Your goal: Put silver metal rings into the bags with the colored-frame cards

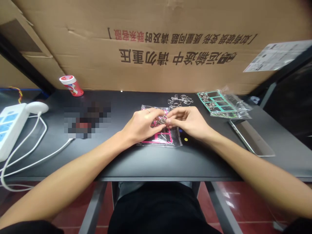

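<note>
My left hand [141,125] and my right hand [187,120] meet over the middle of the black table [146,159]. Both pinch a small metal wire puzzle [162,121] between their fingertips. A ring shows on a finger of my left hand. Under the hands lies a clear plastic bag with a pink card [162,138]. Just beyond the hands, several loose metal wire puzzles [180,100] lie on the table.
A clear bag with a green card and metal pieces [220,104] lies at the right, with a silver phone [251,138] below it. A red-and-white small can [71,85] stands at the back left. A white power strip [9,126] with cables sits far left. A large cardboard box [156,42] walls the back.
</note>
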{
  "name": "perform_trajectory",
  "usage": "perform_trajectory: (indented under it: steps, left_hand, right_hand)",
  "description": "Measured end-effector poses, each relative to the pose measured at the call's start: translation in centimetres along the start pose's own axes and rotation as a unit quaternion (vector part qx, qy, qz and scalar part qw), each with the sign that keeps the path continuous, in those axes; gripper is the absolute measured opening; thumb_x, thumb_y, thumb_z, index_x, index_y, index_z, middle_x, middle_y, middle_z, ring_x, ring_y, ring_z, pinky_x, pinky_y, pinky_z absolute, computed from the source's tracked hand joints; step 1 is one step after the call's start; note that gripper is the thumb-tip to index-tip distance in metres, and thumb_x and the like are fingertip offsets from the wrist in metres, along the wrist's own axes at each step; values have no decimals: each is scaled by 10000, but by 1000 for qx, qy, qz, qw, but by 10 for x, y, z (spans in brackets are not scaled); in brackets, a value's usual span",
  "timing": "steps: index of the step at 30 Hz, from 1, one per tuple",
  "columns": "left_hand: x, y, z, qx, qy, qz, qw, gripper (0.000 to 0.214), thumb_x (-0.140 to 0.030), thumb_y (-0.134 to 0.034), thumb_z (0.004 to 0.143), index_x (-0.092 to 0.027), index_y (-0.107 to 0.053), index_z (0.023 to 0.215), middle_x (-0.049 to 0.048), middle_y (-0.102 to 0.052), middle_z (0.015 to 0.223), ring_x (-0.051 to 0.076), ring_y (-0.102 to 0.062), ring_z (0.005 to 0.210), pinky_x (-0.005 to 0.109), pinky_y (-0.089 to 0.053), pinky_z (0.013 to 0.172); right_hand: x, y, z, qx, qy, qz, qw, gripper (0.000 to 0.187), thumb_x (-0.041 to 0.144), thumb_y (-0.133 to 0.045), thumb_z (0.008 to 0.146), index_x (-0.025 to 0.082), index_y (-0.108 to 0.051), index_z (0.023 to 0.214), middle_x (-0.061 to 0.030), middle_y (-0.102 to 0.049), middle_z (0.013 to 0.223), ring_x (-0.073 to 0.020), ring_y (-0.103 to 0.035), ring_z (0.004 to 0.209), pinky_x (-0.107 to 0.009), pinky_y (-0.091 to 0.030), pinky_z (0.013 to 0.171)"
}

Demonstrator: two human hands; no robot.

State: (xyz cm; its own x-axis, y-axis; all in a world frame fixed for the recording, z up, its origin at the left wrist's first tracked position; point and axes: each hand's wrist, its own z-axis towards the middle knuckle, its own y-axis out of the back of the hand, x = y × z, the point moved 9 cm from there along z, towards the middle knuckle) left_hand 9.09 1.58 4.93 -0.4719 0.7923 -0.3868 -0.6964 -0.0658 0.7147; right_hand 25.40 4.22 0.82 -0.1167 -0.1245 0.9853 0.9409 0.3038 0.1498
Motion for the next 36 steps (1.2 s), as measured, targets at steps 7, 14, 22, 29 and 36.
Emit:
perform_trajectory:
  steps: [7, 14, 22, 29, 36]
  left_hand:
    - [-2, 1, -2, -33, -7, 19, 999, 274, -247, -721, 965, -195, -788, 1226, 51, -861, 1040, 193, -824, 870, 304, -664, 840]
    - [4, -1, 1, -14, 68, -159, 985, 313, -210, -705, 940, -177, -827, 1227, 48, -863, 1121, 202, -845, 930, 323, -701, 930]
    - [7, -8, 3, 66, 103, -169, 978, 285, -335, -655, 1048, -220, -838, 1233, 31, -861, 1025, 221, -833, 922, 316, -677, 840]
    - [27, -16, -3, 96, 165, -150, 970, 319, -319, -582, 1077, -240, -827, 1265, 14, -855, 946, 194, -821, 834, 325, -669, 809]
    - [41, -14, -5, 62, 209, -188, 958, 260, -406, -678, 1034, -213, -840, 1097, 36, -854, 968, 216, -834, 849, 350, -697, 836]
  right_hand:
    - [4, 0, 0, -2, 40, 6, 999, 358, 393, -1013, 735, 205, -833, 981, -48, -838, 867, -221, -801, 750, -367, -678, 782]
    - [11, -4, -2, 9, 77, -15, 997, 309, 396, -979, 783, 207, -823, 972, -46, -834, 894, -216, -789, 777, -377, -667, 814]
    - [29, -6, -11, -4, 153, -114, 982, 162, 314, -871, 873, 202, -786, 953, -48, -818, 924, -206, -774, 808, -358, -662, 810]
    - [47, 7, -17, -75, 215, -218, 949, 56, 228, -781, 870, 210, -777, 923, -37, -819, 911, -214, -772, 820, -368, -669, 836]
    - [38, 44, 1, -115, 173, -338, 918, 157, 238, -721, 915, 218, -861, 983, -52, -864, 1039, -250, -807, 912, -389, -662, 864]
